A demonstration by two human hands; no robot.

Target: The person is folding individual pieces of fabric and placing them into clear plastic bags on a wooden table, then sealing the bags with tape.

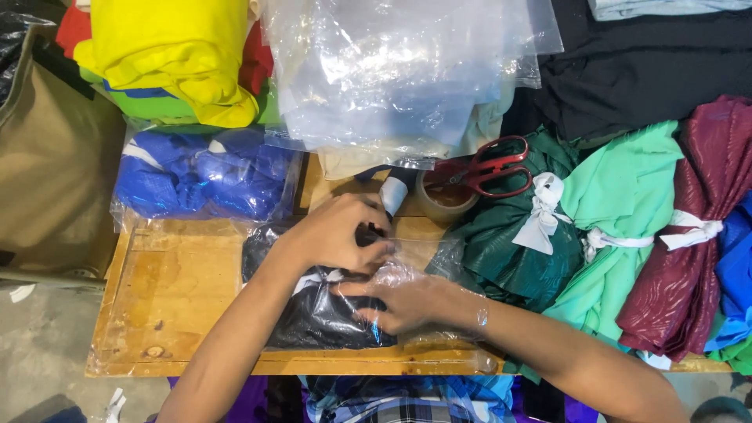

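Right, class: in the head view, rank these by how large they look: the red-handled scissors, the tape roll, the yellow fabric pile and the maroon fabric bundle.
1. Yellow fabric pile and maroon fabric bundle: alike, unranked.
2. Red-handled scissors.
3. Tape roll.

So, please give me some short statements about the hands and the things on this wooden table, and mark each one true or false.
1. The right hand is inside a clear plastic bag. True.
2. The dark cloth bundle lies on the floor. False: it lies on the wooden table.
3. The scissors have red handles. True.
4. The left hand holds the scissors. False: it rests on the bag at the bundle.
5. The blue bundle is unbagged. False: clear plastic wraps it.
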